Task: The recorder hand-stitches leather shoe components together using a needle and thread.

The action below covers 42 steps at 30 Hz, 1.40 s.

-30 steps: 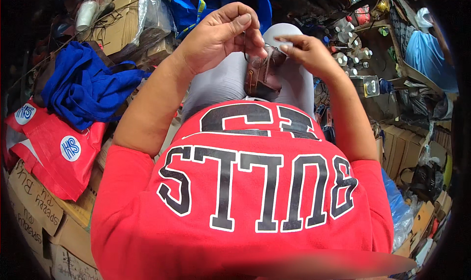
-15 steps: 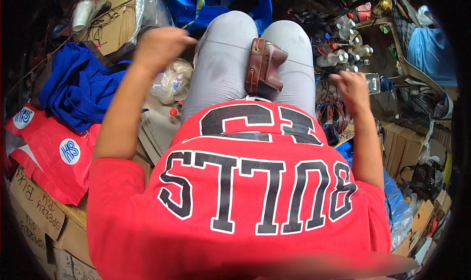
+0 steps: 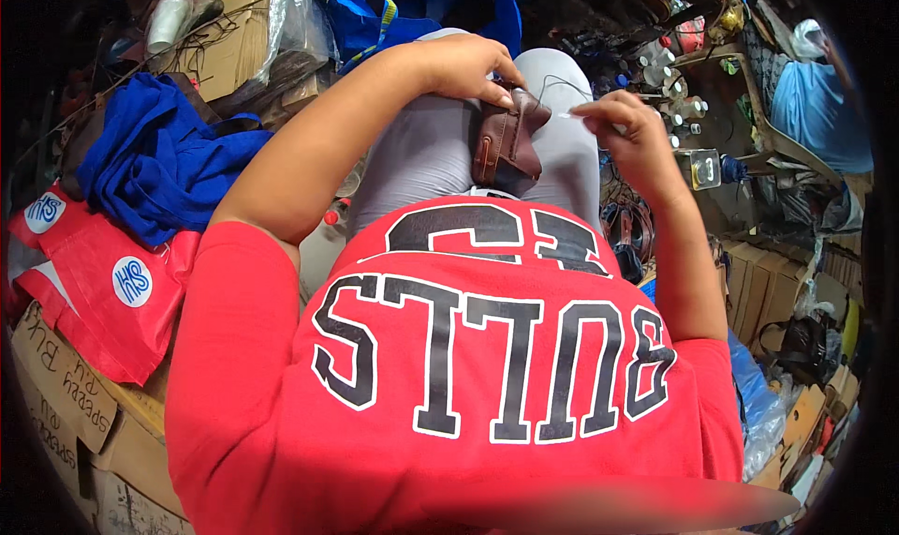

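A brown leather shoe (image 3: 506, 141) with stitched seams lies on my lap between my grey-clad thighs. My left hand (image 3: 473, 71) reaches across to the shoe's far end, its thumb and forefinger closed on the leather there. To the right of the shoe, my right hand (image 3: 629, 132) is raised over my right thigh with its fingertips pinched. A thin dark thread (image 3: 552, 78) arcs from the shoe's far end towards these fingertips. Beside them is a small whitish glint, too blurred to name.
Blue cloth (image 3: 154, 151) and a red bag (image 3: 103, 282) lie at the left, above cardboard boxes (image 3: 70, 376). A large blue bag (image 3: 440, 1) is beyond my knees. Several bottles (image 3: 688, 109) stand at the right, near light blue cloth (image 3: 819, 113).
My left hand has come in from the left onto the shoe. My right hand has moved inward, nearer the shoe, and the thread now shows in an arc between them.
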Available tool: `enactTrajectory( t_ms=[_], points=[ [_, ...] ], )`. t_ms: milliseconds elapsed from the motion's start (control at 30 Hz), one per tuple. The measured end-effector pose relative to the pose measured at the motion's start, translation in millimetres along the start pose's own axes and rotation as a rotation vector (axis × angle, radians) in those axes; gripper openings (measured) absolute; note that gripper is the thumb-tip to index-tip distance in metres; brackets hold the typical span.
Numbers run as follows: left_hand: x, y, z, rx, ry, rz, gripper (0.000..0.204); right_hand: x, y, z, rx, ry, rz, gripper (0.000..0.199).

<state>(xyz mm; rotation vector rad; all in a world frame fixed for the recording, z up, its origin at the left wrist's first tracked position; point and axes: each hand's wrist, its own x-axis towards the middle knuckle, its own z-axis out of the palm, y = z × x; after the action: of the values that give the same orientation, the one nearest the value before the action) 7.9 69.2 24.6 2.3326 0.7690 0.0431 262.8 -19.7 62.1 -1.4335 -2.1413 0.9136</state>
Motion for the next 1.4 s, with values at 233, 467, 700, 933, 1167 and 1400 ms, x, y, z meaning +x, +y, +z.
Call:
enactTrajectory(
  t_ms=[233,467,700,933,1167,1400],
  points=[
    [8.8,2.6,-1.7,-0.176,-0.028,-0.101,0.042,3.0,1.9,30.6,-0.116,0.081,0.007,0.008],
    [6.9,-0.6,-2.3,-0.198,-0.017,-0.117,0.042,13.8,-5.3,30.4,-0.122,0.049,-0.019,0.011],
    [5.0,1.8,-3.4,-0.222,-0.012,-0.13,0.041,21.9,-15.1,25.3,-0.291,-0.024,-0.052,0.013],
    [12.7,-7.3,5.8,-0.304,0.004,-0.065,0.035,28.0,16.6,35.8,0.225,-0.105,0.03,0.019],
    [16.0,-13.8,16.3,-0.362,0.082,0.057,0.029,26.1,29.8,50.7,0.234,-0.012,-0.001,0.014],
    [14.8,-14.5,21.0,-0.408,0.127,0.061,0.027,25.9,30.6,48.2,0.318,-0.021,0.022,0.007]
  ],
)
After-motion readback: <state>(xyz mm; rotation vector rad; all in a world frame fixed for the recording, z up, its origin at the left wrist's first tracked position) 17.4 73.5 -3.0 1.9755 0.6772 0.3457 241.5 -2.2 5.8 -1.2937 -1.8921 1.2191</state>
